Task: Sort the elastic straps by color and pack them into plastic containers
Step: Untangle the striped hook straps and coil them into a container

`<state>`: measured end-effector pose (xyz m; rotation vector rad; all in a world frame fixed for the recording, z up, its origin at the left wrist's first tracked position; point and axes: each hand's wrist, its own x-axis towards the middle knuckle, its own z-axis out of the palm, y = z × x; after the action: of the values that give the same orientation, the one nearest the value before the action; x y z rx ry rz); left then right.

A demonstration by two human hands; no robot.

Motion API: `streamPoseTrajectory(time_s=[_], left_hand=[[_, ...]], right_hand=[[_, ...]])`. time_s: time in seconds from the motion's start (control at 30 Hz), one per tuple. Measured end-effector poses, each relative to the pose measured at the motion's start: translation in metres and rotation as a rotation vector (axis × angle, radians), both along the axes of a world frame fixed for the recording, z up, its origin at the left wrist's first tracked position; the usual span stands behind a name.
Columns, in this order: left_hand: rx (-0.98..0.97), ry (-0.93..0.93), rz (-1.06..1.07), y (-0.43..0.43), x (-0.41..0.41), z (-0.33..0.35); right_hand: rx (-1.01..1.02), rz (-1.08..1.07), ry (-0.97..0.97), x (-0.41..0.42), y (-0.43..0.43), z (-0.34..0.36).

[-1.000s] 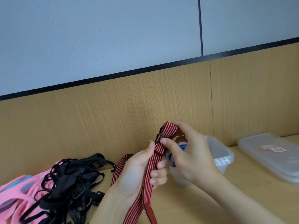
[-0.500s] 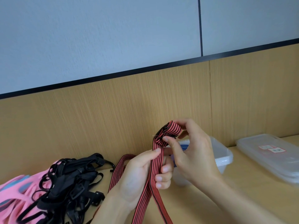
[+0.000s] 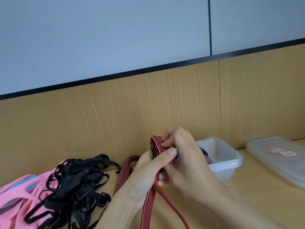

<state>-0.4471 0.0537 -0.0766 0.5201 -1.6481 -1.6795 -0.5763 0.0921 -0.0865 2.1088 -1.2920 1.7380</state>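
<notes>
My left hand [image 3: 145, 176] and right hand [image 3: 186, 161] are pinching the strap's [image 3: 156, 142] folded top, just left of the tub [image 3: 228, 172]. It is looking light, limp and springy, so holding the fold seems best.

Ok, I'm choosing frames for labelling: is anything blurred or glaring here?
Head view: soft even light, no glare; the red-and-black striped elastic strap, left hand and right hand look sharp; the pink fabric at the left edge is smeared; stickers on the clear plastic lid are unreadable.
</notes>
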Motion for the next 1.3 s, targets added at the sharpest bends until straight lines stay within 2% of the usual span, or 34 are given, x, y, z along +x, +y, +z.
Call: streamPoseTrajectory(time_s=[0.17,0.27,0.37,0.5,0.6,0.77,0.93,1.0,1.1,1.2,1.3], left_hand=[[0.024,0.074,0.100,-0.009,0.004,0.002],[0.007,0.046,0.134,-0.008,0.005,0.004],[-0.038,-0.003,0.142,-0.005,0.004,0.003],[-0.261,-0.185,0.131,0.001,-0.004,0.001],[-0.374,-0.202,0.101,0.006,-0.009,0.002],[-0.552,-0.201,0.188,-0.001,-0.008,-0.003],[-0.602,-0.194,0.227,-0.003,-0.009,-0.005],[-0.593,-0.185,0.190,-0.002,-0.009,-0.004],[-0.435,-0.197,0.121,-0.002,-0.006,0.000],[-0.239,-0.188,0.032,-0.002,0.001,0.004],[-0.191,-0.208,-0.060,-0.002,0.006,0.006]], right_hand=[[0.048,0.098,0.110,0.001,0.005,0.000],[0.074,0.121,0.100,0.000,0.007,0.002],[0.135,0.166,-0.044,-0.001,0.008,0.003],[0.216,-0.019,-0.271,-0.002,0.003,0.005],[0.307,-0.047,-0.417,-0.002,-0.002,0.008],[0.348,0.125,-0.628,-0.005,0.001,0.017],[0.388,0.271,-0.754,-0.008,0.003,0.020],[0.384,0.293,-0.745,-0.007,0.004,0.020],[0.400,0.275,-0.533,-0.010,0.006,0.019],[0.474,0.360,-0.312,-0.014,0.008,0.017],[0.507,0.441,-0.256,-0.018,0.008,0.017]])
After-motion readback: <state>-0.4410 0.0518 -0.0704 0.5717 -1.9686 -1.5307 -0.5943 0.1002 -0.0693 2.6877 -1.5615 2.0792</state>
